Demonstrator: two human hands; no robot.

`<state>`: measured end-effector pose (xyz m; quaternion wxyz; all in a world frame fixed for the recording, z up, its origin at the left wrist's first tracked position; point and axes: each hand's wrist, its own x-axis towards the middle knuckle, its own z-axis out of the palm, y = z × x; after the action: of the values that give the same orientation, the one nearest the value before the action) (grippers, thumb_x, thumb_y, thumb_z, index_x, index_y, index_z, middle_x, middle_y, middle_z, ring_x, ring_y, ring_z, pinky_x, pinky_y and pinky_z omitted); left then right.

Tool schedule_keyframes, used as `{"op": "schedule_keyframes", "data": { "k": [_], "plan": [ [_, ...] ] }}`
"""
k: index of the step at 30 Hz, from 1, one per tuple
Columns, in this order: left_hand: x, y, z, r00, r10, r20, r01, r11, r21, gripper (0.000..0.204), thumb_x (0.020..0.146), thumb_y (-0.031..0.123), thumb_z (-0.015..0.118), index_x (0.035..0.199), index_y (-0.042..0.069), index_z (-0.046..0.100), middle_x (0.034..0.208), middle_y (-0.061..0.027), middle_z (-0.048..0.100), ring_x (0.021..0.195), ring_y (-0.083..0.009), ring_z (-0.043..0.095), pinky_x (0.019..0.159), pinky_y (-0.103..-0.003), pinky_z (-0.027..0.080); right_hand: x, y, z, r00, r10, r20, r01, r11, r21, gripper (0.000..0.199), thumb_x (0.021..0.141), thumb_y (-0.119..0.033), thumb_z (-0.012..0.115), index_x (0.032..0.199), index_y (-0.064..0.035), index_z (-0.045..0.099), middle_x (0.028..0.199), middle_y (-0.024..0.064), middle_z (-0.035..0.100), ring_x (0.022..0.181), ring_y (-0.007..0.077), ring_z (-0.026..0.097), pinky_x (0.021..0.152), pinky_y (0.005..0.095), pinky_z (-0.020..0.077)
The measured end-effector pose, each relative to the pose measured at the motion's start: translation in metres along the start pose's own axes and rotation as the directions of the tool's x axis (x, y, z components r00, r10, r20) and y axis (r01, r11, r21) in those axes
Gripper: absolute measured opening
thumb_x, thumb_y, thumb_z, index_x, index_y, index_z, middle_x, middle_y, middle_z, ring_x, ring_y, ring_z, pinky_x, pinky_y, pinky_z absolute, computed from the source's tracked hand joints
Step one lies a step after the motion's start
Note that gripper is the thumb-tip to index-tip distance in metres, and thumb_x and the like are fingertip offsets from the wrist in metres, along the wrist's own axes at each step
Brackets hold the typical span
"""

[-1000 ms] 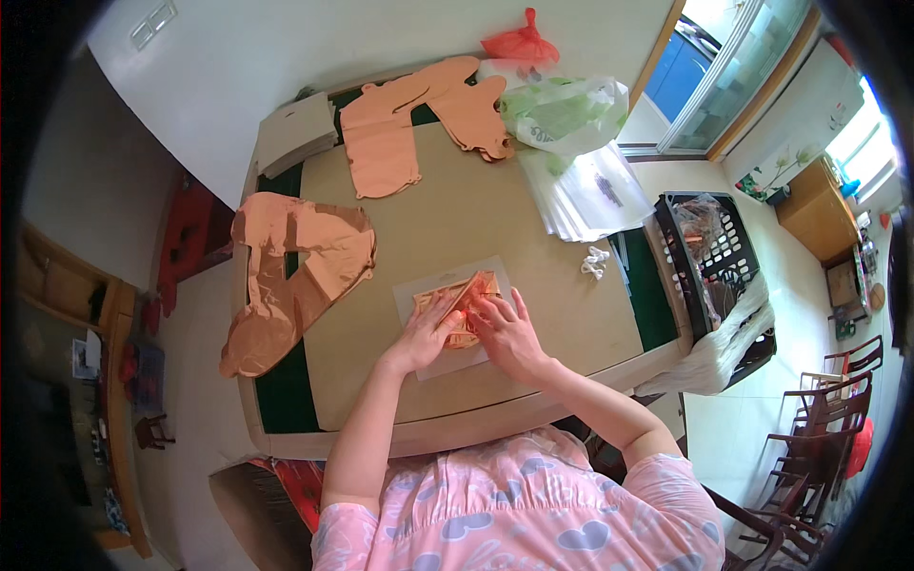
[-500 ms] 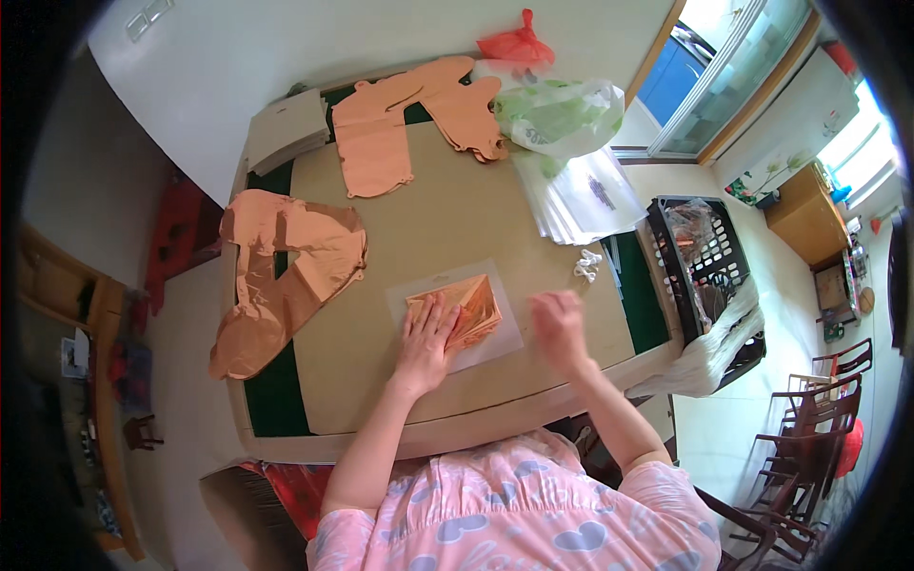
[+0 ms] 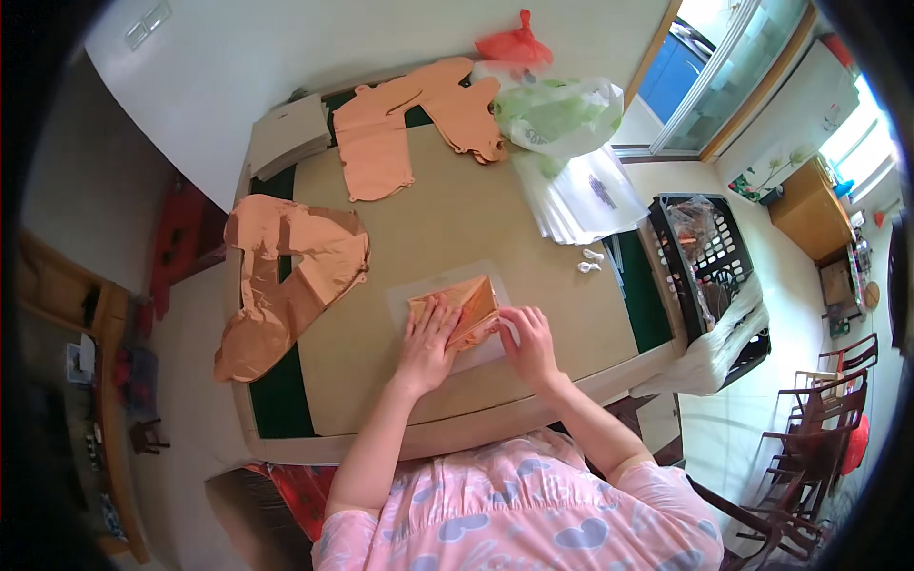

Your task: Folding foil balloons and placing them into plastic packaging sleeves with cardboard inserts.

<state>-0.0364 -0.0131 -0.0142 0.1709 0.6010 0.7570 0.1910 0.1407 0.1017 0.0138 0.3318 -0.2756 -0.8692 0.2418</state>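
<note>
At the left of the frame, a crumpled rose-gold foil balloon (image 3: 286, 276), deflated, lies partly over the left edge of the tan-topped desk (image 3: 447, 219). Above it, in the upper left, a stack of pale flat packets (image 3: 288, 141) sits at the desk's far corner. Beside that, two flat rose-gold foil shapes (image 3: 409, 124) lie spread across the far edge.

At centre frame, the left hand (image 3: 428, 341) rests palm down, fingers extended and slightly spread, pressing on a folded rose-gold foil piece (image 3: 465, 305). That piece lies on or inside a clear plastic sleeve (image 3: 419, 290), flat on the desk just ahead of the person; which of the two cannot be told. The right hand (image 3: 528, 344) lies just right of the foil piece, fingers curled lightly at its edge and on the sleeve; whether they pinch anything cannot be determined.

To the upper right, a green-and-white plastic bag (image 3: 557, 114) and a small red plastic bag (image 3: 514, 43) sit at the far edge. Below them lies a stack of clear plastic sleeves (image 3: 590, 200), with two small white scraps (image 3: 588, 262) nearby. At the right, a black slatted plastic crate (image 3: 709, 271) stands beside the desk, with a white plastic bag (image 3: 709, 352) hanging at its near side.
</note>
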Motion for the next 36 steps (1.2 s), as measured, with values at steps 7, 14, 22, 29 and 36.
{"op": "schedule_keyframes", "data": {
  "k": [7,14,22,29,36],
  "plan": [
    [0.001,-0.005,0.005,0.999,0.012,-0.034,-0.012,1.0,-0.002,0.059,0.097,0.034,0.048,0.152,0.02,0.029,0.16,-0.0124,0.018,0.148,-0.0296,0.016,0.118,-0.053,0.012,-0.028,-0.006,0.006,0.943,-0.138,0.303,0.183,0.975,-0.125,0.042,0.086,-0.009,0.06,0.128,-0.0093,0.058,0.134,0.0055,0.056,0.132,0.0239,0.045,0.117,0.0553,0.0158],
    [0.002,-0.001,0.0,1.0,-0.009,-0.005,0.009,0.999,-0.043,0.057,0.1,0.041,0.041,0.152,0.021,0.028,0.16,-0.0123,0.019,0.148,-0.0297,0.015,0.118,-0.053,0.011,-0.013,-0.007,0.032,0.896,-0.138,0.423,0.261,0.933,-0.247,0.045,0.088,-0.019,0.058,0.13,-0.0038,0.054,0.135,0.0094,0.053,0.135,0.0262,0.041,0.118,0.0521,0.0161],
    [-0.001,0.0,0.003,1.0,-0.001,-0.014,0.001,1.0,-0.002,0.062,0.098,0.046,0.044,0.153,0.022,0.027,0.159,-0.0144,0.019,0.148,-0.0312,0.014,0.117,-0.056,0.01,-0.03,-0.004,0.013,0.904,-0.128,0.408,0.216,0.96,-0.178,0.046,0.082,-0.011,0.059,0.128,-0.0039,0.055,0.136,0.0109,0.052,0.136,0.0292,0.039,0.118,0.0547,0.0162],
    [-0.006,0.011,0.01,0.989,0.072,-0.129,-0.054,0.989,0.139,0.082,0.088,0.065,0.049,0.153,0.02,0.027,0.159,-0.0141,0.018,0.148,-0.0319,0.013,0.117,-0.056,0.009,-0.012,0.003,-0.047,0.988,-0.079,0.132,0.089,0.993,-0.075,0.044,0.076,0.005,0.056,0.118,-0.0067,0.062,0.128,0.0129,0.058,0.125,0.0326,0.051,0.111,0.0539,0.0313],
    [-0.007,0.012,0.006,0.991,0.077,-0.112,-0.051,0.974,0.22,0.086,0.088,0.067,0.046,0.153,0.015,0.024,0.159,-0.0156,0.018,0.148,-0.0316,0.012,0.117,-0.057,0.007,0.049,0.005,0.032,0.951,-0.154,0.27,0.212,0.957,-0.198,0.038,0.092,-0.013,0.056,0.13,-0.0078,0.056,0.142,0.0123,0.048,0.136,0.03,0.039,0.114,0.0518,0.0263]
  ]
}}
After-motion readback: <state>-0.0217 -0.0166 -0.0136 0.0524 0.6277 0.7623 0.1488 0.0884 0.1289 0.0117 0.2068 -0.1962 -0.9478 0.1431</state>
